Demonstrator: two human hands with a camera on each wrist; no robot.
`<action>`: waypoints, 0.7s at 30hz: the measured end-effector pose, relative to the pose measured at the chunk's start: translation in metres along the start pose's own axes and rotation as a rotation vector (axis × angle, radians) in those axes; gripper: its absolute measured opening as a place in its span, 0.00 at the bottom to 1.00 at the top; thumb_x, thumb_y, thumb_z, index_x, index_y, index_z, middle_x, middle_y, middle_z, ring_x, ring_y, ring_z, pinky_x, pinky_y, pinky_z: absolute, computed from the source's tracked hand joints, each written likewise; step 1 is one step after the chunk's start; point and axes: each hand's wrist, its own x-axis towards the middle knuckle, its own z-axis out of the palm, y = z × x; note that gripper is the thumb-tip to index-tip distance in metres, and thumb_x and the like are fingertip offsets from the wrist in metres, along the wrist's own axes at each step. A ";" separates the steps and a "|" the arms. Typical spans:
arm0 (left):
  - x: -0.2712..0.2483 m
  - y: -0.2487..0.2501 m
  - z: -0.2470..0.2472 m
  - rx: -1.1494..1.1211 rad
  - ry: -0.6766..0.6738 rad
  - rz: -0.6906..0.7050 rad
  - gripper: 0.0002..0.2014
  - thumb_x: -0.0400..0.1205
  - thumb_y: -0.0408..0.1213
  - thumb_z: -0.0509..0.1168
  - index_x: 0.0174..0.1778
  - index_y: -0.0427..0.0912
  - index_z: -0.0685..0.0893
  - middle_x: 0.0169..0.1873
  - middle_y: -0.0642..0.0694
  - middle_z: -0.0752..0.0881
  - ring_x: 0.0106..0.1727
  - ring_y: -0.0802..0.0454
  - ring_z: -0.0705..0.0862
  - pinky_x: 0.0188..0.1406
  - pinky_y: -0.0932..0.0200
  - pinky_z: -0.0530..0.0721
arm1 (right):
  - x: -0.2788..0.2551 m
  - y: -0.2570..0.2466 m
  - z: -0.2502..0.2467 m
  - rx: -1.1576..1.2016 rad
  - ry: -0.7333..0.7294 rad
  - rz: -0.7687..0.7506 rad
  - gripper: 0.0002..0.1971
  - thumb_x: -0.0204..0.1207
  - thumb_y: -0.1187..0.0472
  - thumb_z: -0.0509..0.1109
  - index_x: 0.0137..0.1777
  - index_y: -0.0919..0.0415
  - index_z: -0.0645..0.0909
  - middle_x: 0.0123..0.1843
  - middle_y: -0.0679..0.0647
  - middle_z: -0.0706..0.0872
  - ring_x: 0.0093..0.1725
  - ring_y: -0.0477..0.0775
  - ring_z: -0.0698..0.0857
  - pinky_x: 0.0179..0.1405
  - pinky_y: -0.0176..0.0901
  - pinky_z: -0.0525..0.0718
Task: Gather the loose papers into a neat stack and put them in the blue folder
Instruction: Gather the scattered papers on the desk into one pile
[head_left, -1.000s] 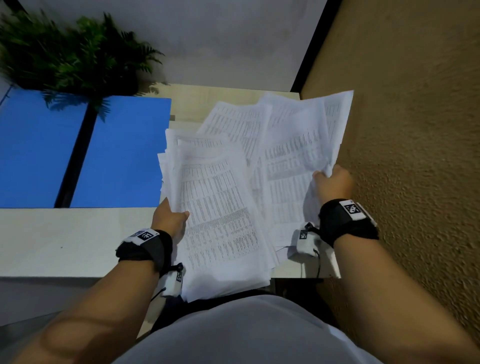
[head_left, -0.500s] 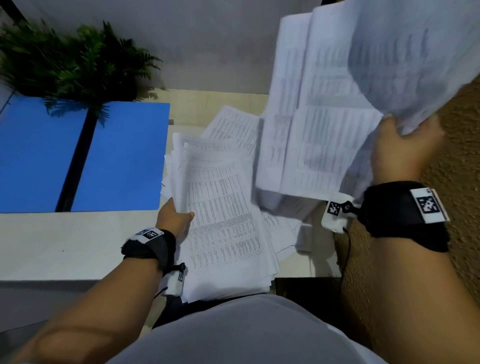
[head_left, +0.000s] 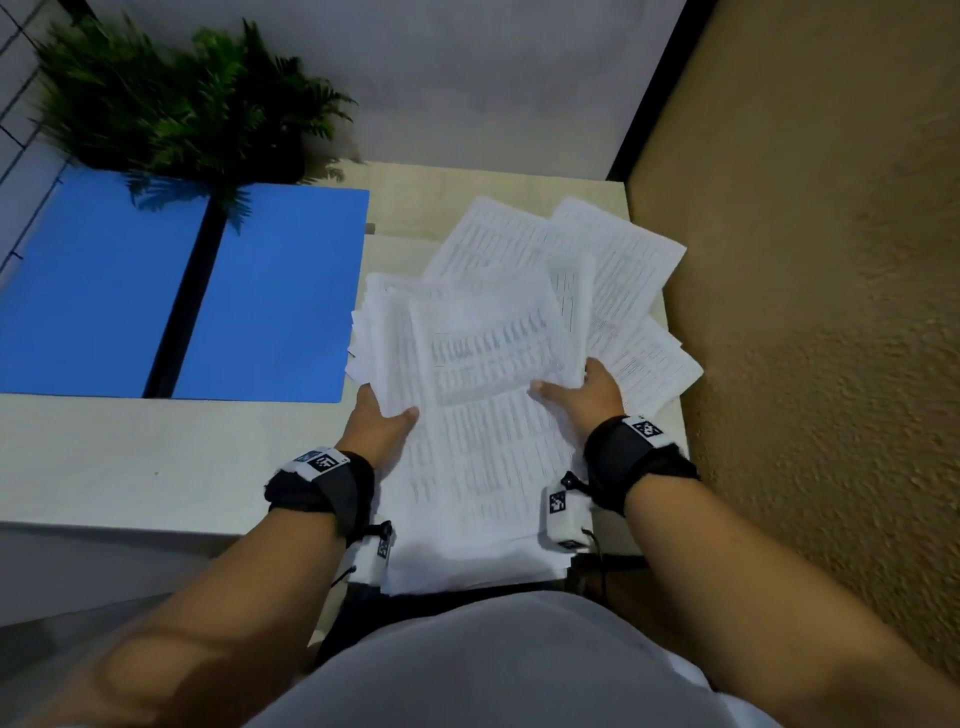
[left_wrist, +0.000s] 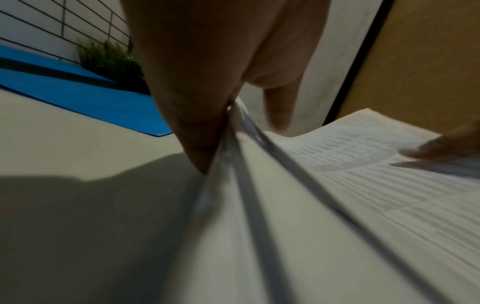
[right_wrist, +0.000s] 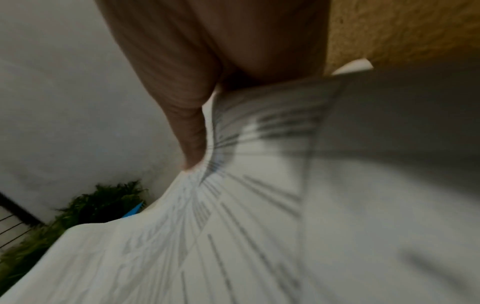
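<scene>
- While gathered only halfway: papers (head_left: 483, 415) heaped at the right end of the bench (head_left: 156, 467), the near edge hanging past the front, the top sheets skewed against those beneath.
- Left hand (head_left: 376, 423) at the pile's left edge, thumb on top and fingers (left_wrist: 197, 131) underneath, clamped on a thick wad of sheets; probably there to anchor the pile while more gets added.
- Right hand (head_left: 587, 395) at the right edge, thumb over the top sheet; the remaining fingers hidden beneath paper, so a pinch on the sheets only likely, not certain. Wrist view too smeared to settle it.
- More loose sheets (head_left: 613, 270) fanned out behind and right of the pile, near the brown wall (head_left: 805, 364), flat on the bench and not yet collected.
- Blue folder (head_left: 182, 296) lying open and flat just left of the pile, dark spine down the middle, nothing in it; apparently laid open so a squared stack can slide straight across.
- Fern (head_left: 182, 104) behind the folder, fronds overhanging its far edge.
- Judged stage: gathering, with squaring and filing yet to come.
- Likely need: fanned sheets pulled in, then edges tapped level.
- Risk: overhanging sheets slipping off the front if either grip loosens.
</scene>
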 end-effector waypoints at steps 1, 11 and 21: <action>0.006 -0.004 -0.001 0.067 0.060 0.044 0.32 0.83 0.39 0.69 0.81 0.42 0.62 0.72 0.45 0.78 0.74 0.41 0.78 0.71 0.49 0.75 | 0.008 0.003 0.000 0.071 0.052 -0.013 0.21 0.68 0.63 0.80 0.59 0.62 0.80 0.54 0.57 0.89 0.52 0.57 0.88 0.57 0.53 0.87; 0.021 -0.021 0.004 -0.199 -0.015 0.079 0.43 0.62 0.40 0.86 0.73 0.48 0.76 0.67 0.46 0.87 0.67 0.45 0.86 0.65 0.38 0.85 | 0.038 -0.012 0.002 -0.648 -0.165 -0.056 0.09 0.81 0.66 0.65 0.50 0.73 0.84 0.45 0.61 0.83 0.47 0.56 0.80 0.48 0.43 0.74; -0.002 0.006 -0.018 -0.419 0.123 0.112 0.23 0.80 0.25 0.70 0.70 0.47 0.81 0.56 0.54 0.90 0.54 0.59 0.87 0.62 0.58 0.79 | 0.067 -0.014 -0.015 -0.312 0.550 0.157 0.35 0.75 0.51 0.73 0.77 0.63 0.65 0.74 0.63 0.73 0.71 0.64 0.76 0.71 0.55 0.74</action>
